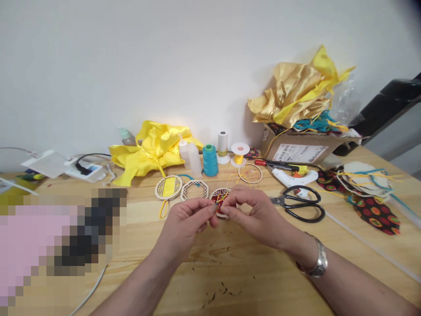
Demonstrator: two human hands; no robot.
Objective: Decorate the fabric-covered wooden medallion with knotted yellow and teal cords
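Observation:
My left hand (pixel 194 217) and my right hand (pixel 251 215) meet fingertip to fingertip above the table, both in a pinch. A thin yellow cord (pixel 224 197) runs to the fingers of my right hand. At my left fingertips shows a small teal speck, too small to name. Just behind the fingers is a round wooden lattice ornament (pixel 219 191) with dark red patterned fabric in it, partly covered by my hands. Left of it lie an octagonal wooden frame (pixel 183 193) and a round lattice ornament with yellow fabric (pixel 169 187) and a yellow cord loop (pixel 162 210).
Black-handled scissors (pixel 304 205) and a white glue gun (pixel 296 177) lie at right. Behind stand a teal thread cone (pixel 210 161), white bottles (pixel 194 160), a yellow cord spool (pixel 239 153) and a cardboard box (pixel 279 149). Yellow fabric (pixel 148 149) is heaped at back left.

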